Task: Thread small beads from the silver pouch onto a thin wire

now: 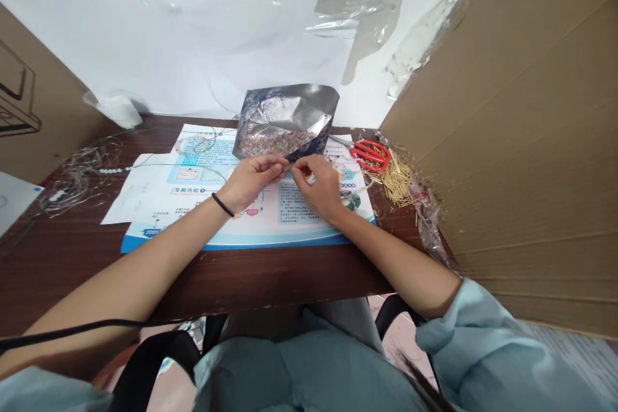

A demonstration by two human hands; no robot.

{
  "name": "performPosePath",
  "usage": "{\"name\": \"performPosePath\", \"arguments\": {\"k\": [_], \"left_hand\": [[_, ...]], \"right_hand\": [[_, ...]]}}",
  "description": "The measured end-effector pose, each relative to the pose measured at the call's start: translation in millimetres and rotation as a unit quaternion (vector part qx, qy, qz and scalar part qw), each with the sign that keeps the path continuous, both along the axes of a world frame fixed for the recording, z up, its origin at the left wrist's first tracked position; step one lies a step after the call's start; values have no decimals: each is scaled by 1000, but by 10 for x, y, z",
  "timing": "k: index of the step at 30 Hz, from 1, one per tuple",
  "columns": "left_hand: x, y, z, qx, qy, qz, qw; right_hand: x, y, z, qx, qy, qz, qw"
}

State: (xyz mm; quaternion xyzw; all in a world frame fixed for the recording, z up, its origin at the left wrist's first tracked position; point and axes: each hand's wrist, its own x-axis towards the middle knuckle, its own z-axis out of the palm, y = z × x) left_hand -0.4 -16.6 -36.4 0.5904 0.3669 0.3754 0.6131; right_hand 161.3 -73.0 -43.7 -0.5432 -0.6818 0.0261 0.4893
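My left hand (pixel 253 181) and my right hand (pixel 317 185) meet fingertip to fingertip just in front of an open foil pouch (pixel 290 106). Both are closed in a pinch, and what sits between the fingers is too small to make out. Inside the pouch lies a heap of small multicoloured beads (pixel 275 143). A thin green thread (pixel 193 165) with a few white beads (pixel 114 170) on it runs from the left towards my left hand. Beneath my hands is a printed sheet (pixel 232 235) with blue borders.
Red-handled scissors (pixel 371 156) lie right of the pouch, beside a pile of gold-coloured thin sticks (pixel 398 183). Tangled clear thread (pixel 80 180) spreads at the left. Cardboard walls (pixel 521 129) flank the brown table (pixel 270 273). A crumpled plastic bag (pixel 429 225) lies at the right edge.
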Motion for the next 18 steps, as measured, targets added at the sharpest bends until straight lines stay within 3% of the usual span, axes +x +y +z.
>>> {"name": "performPosePath", "arguments": {"k": [10, 18], "left_hand": [[2, 4, -2, 10, 20, -1, 1000], [8, -27, 61, -36, -14, 3, 999]], "right_hand": [[-3, 3, -12, 12, -4, 2, 1000], [-4, -4, -6, 4, -2, 3, 1000]]}}
